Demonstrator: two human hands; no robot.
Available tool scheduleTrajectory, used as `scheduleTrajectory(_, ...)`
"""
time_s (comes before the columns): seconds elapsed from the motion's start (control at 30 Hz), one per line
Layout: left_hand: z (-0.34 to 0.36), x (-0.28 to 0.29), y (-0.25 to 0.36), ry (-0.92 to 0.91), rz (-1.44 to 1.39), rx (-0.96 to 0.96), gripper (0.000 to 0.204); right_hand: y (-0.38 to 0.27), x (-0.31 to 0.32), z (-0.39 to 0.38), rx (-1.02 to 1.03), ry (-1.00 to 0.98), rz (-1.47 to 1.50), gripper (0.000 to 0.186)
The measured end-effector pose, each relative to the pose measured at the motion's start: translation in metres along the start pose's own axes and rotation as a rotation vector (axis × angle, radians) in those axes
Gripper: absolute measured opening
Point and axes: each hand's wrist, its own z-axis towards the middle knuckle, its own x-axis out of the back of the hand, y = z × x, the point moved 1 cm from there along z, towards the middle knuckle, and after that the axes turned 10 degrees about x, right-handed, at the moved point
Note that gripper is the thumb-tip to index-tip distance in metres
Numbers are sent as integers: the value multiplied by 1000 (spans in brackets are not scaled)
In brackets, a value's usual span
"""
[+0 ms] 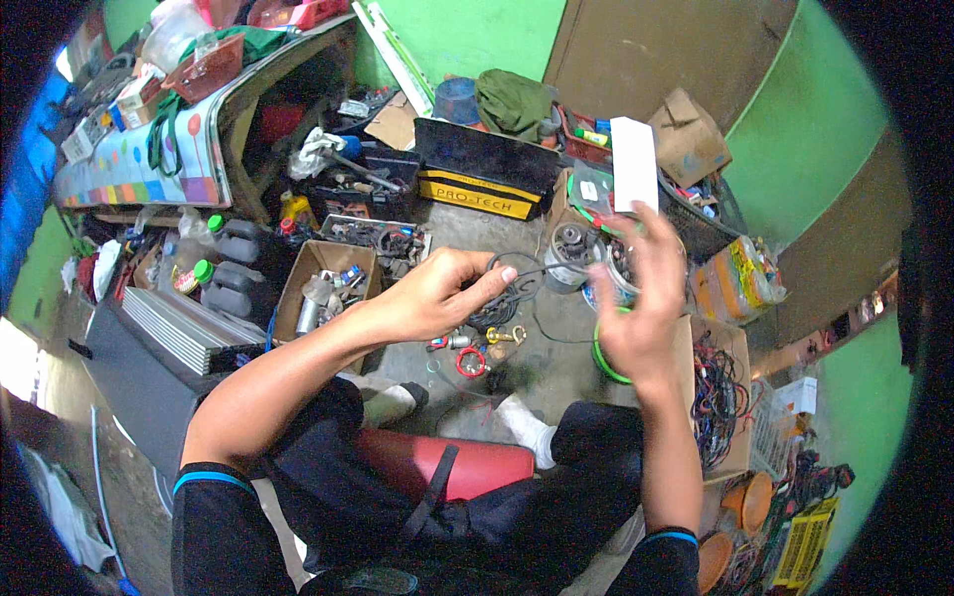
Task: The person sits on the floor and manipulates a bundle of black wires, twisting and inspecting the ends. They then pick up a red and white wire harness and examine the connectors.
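My left hand is closed, with thumb and fingers pinching a dark cable gathered in loose loops. One strand of the cable runs right toward my right hand, and a thin loop hangs between the two hands. My right hand is raised and smeared by motion. Its fingers look spread, with the thumb apart from them; whether the strand touches the thumb is unclear. On the floor below lie a red ring-shaped part and a brass-coloured fitting. A green ring is partly behind my right hand.
A cardboard box of metal parts stands left, near dark jugs with green caps. To the right is a box of tangled wires. Tubs and an open black-and-yellow toolbox stand ahead. A red seat is beneath me.
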Motion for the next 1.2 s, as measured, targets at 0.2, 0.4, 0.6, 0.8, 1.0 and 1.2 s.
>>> scheduleTrajectory(0.2, 2, -7, 9, -15, -43, -57, 39, -10, -18, -6, 171, -189, 70, 11)
scheduleTrajectory(0.4, 0, 5, -5, 7, -27, 32, 38, 60, 18, -12, -264, 286, -187, 12)
scheduleTrajectory(0.6, 1, -5, -3, -17, -36, 7, 36, -19, -11, 3, 109, -128, 147, 16)
scheduleTrajectory(0.8, 0, -2, -3, -14, -9, 5, 37, 15, -11, -4, -19, 24, 124, 5)
scheduleTrajectory(1.0, 1, 1, -1, 1, -18, 35, 37, 18, 7, -3, -131, 136, 41, 19)
scheduleTrajectory(1.2, -1, -4, 8, -51, -110, -13, 33, -24, -10, 4, 127, -87, 154, 27)
